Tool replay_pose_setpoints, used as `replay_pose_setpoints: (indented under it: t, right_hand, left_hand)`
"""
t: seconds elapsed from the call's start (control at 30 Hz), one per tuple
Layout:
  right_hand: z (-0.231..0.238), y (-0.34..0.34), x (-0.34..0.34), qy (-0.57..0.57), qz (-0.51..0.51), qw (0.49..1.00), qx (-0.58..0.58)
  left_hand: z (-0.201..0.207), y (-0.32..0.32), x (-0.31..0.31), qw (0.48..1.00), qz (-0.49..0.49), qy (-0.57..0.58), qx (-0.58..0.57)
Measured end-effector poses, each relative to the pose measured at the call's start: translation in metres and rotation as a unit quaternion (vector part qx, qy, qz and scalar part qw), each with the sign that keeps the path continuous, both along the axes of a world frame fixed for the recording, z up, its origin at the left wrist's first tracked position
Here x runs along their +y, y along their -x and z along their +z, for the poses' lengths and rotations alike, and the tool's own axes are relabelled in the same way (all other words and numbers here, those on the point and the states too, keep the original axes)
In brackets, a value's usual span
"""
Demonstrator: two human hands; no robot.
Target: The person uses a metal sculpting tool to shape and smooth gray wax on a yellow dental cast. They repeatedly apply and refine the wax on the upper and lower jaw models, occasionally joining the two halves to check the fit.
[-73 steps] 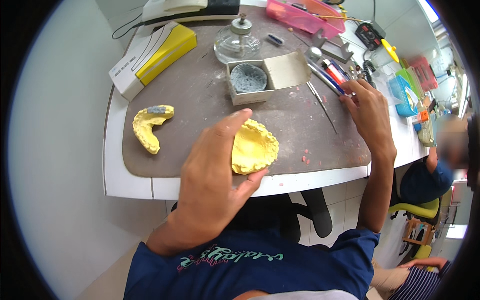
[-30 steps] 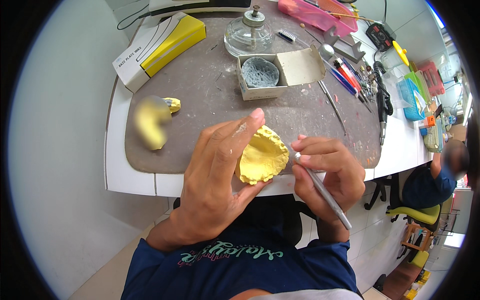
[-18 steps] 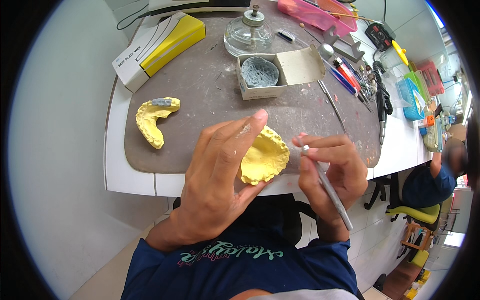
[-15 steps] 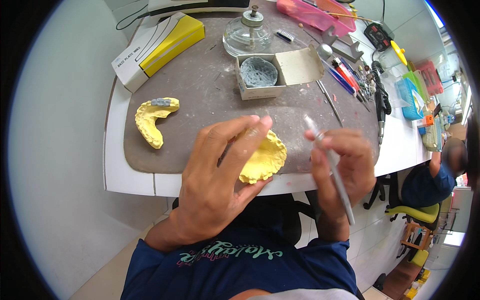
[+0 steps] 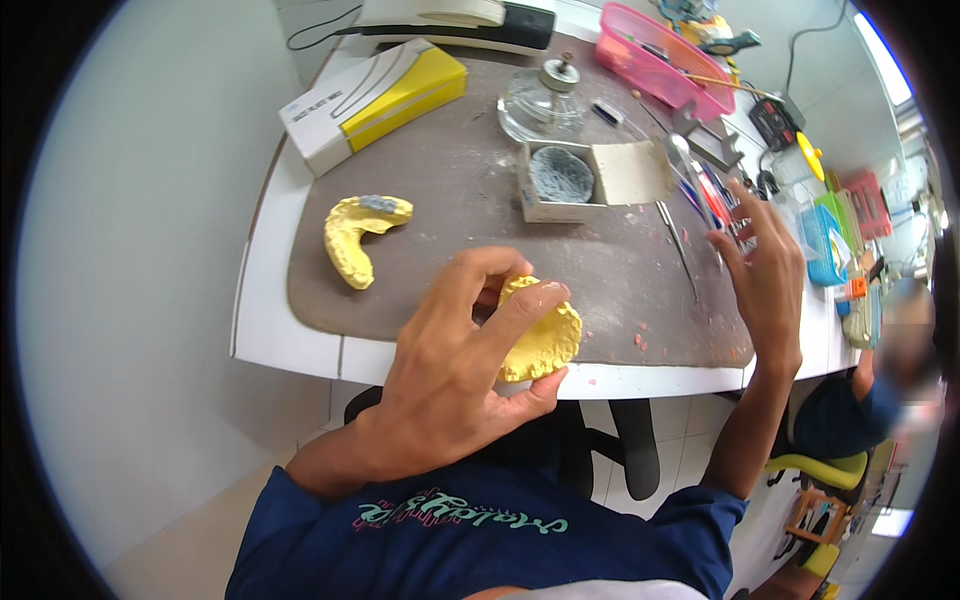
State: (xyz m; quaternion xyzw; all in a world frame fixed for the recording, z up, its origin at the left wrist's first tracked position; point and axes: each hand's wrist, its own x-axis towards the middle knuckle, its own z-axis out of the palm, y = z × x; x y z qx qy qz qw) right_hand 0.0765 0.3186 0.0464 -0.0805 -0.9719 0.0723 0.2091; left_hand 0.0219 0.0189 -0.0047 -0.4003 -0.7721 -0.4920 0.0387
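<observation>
My left hand is closed around a yellow plaster dental cast, with fingers over its upper side and the thumb at its lower edge. The cast is held above the front edge of the bench. My right hand hovers over the tools at the right, its thumb and forefinger apart. Beside the thumb lies a slim silver tool; whether they touch is hard to tell. A second yellow dental cast, with grey wax on one end, rests on the mat at the left.
A small open box with grey wax stands mid-mat, before a glass spirit burner. At the back left lies a yellow and white box. A thin metal instrument lies right of centre; a pink basket stands behind. Another person sits far right.
My right hand has moved up and right, from above the front edge to the tools, and the pen-like tool has left its grip. My left hand still holds the cast. The view has shifted.
</observation>
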Motion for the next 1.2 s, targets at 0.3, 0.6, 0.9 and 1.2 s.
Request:
replay_pose_setpoints:
  t: [0.3,0.6,0.9,1.2]
  right_hand:
    - [-0.039,-0.028,-0.12,0.628,0.234,0.74,-0.06]
    - [-0.004,-0.015,-0.102,0.137,0.207,0.969,-0.021]
    - [-0.003,-0.001,-0.111,-0.019,0.206,0.975,-0.083]
    - [-0.006,0.003,-0.116,0.244,0.174,0.954,-0.024]
  left_hand:
    - [-0.005,-0.007,0.004,0.987,-0.037,-0.158,0.018]
    - [0.024,0.053,-0.07,0.956,0.271,0.066,0.092]
    - [0.035,0.084,-0.094,0.971,0.099,0.194,-0.101]
    - [0.032,0.067,-0.085,0.969,0.055,0.099,-0.218]
